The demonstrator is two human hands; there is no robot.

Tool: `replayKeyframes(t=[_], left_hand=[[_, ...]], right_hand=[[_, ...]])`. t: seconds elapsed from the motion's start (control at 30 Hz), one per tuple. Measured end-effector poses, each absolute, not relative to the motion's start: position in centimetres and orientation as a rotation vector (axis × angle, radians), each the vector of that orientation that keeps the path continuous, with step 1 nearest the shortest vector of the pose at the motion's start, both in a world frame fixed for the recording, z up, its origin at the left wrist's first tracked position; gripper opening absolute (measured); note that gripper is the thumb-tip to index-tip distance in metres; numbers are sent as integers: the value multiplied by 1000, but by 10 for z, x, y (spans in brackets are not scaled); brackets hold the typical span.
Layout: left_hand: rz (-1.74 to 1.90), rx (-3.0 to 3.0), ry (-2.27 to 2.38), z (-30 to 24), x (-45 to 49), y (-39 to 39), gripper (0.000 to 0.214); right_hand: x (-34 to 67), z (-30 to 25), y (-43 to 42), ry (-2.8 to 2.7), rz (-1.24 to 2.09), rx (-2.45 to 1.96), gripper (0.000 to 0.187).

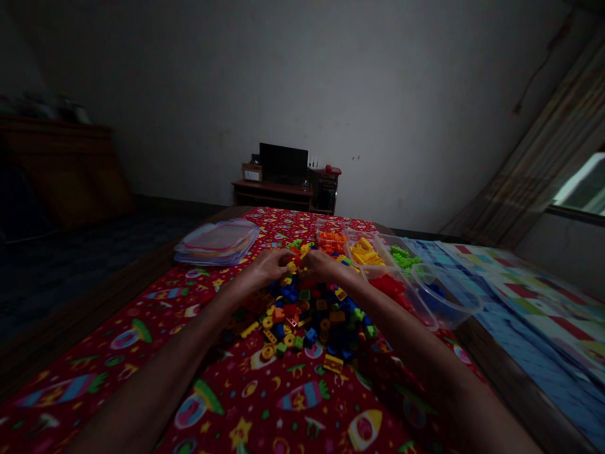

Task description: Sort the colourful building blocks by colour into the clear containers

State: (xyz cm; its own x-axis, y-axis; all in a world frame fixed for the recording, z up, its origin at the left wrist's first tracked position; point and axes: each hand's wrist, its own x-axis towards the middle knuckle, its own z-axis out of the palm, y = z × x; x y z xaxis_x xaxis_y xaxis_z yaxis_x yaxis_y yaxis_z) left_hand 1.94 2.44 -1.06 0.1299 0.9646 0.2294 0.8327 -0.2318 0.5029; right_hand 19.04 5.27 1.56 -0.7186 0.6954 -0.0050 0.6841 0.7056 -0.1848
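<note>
A mixed pile of plastic building bricks [305,309] in red, yellow, blue, green and orange lies on a red patterned cloth [265,410]. Over the far part of the pile, my left hand [273,265] has its fingers drawn together, close to some yellow bricks. My right hand [322,266] is just to the right, a short gap away, with its fingers curled down to the bricks. What either hand pinches is too small and dark to make out. Right of the pile, clear containers hold orange bricks [332,238], yellow bricks [365,252], green bricks [404,257], red bricks [391,287] and blue bricks [432,293].
Stacked clear plastic lids [217,241] lie on the cloth's left side. The rim of a rounded clear container [466,302] reaches over the wooden edge [510,378] at right, beside a blue bedspread [534,340]. A desk with a monitor [283,162] stands against the far wall.
</note>
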Motion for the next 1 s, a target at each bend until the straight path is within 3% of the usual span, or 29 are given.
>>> replayKeyframes(t=[0.13,0.37,0.7,1.0], left_hand=[[702,2181,1796,-9,21,22,46],[721,2215,1759,-4,23,20,41],[745,2257,1733,0,29,14,37],[990,2029,1493,-10,31,21,54]], right_hand=[[192,13,52,-2812,459,-1233,21],[217,29,49,-2621,357,-1158,21],[302,64,109,-2160,-248,-1699,26],[294,57,74,-2278,38,-1359,28]])
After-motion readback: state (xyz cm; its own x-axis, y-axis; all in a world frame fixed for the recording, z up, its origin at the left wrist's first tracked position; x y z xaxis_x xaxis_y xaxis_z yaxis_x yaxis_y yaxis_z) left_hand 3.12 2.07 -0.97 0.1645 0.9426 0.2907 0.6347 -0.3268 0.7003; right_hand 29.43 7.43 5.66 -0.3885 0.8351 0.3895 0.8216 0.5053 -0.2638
